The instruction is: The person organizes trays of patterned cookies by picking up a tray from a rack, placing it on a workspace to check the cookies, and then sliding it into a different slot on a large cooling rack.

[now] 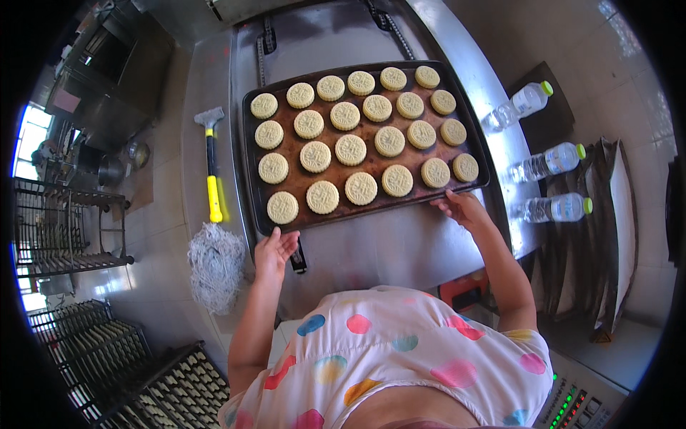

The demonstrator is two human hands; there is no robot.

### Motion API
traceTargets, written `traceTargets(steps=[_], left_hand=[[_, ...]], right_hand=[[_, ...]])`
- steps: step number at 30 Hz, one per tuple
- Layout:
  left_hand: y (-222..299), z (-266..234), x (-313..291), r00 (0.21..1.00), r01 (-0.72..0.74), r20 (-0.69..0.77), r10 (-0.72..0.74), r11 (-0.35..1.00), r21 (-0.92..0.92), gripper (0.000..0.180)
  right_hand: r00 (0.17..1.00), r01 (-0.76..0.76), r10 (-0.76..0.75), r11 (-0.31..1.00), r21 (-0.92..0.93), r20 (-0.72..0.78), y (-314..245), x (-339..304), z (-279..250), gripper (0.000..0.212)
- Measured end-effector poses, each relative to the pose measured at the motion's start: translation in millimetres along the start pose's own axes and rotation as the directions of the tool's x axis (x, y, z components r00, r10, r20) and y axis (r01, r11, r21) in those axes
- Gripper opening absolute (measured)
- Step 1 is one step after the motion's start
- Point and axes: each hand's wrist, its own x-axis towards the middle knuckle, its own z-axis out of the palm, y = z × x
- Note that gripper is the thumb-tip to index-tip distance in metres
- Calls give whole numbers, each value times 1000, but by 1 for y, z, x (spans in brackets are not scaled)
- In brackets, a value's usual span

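A dark, brown-stained baking tray [414, 205] lies slightly askew on a metal conveyor bench [371, 250]. Rows of round, pale yellow mooncakes [351, 150] with fluted edges and stamped tops cover it. At the tray's near left corner is my left hand [275, 254], thumb against the rim, its other fingers stretched inward just below the edge. My right hand [461, 209] touches the near rim toward the right corner in a similar way, thumb at the edge and fingers loosely extended. Neither hand is wrapped around the rim.
Left of the tray lie a scraper [212, 164] with a yellow-and-black handle and a tangled whitish bundle [216, 268]. Clear bottles [550, 163] with green caps line the right side. Chains [391, 28] run beyond the tray. Loaded racks [164, 386] stand at lower left, a control panel [582, 393] at lower right.
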Motion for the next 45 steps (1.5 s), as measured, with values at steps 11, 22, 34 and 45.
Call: traceTargets(steps=[11,22,34,45], left_hand=[[19,35,87,1000,-2,-8,3,998,62,30],[65,71,186,980,114,-186,-73,968,222,26],[88,83,231,991,55,-130,-31,982,180,20],[92,77,261,990,78,-125,-58,984,161,21]], right_hand=[[997,-2,2,1000,0,-81,-38,93,-4,31],[988,-57,71,993,101,-140,-90,197,18,27],[991,84,-75,993,78,-111,-117,248,31,28],[994,42,-30,993,112,-104,-117,259,31,26]])
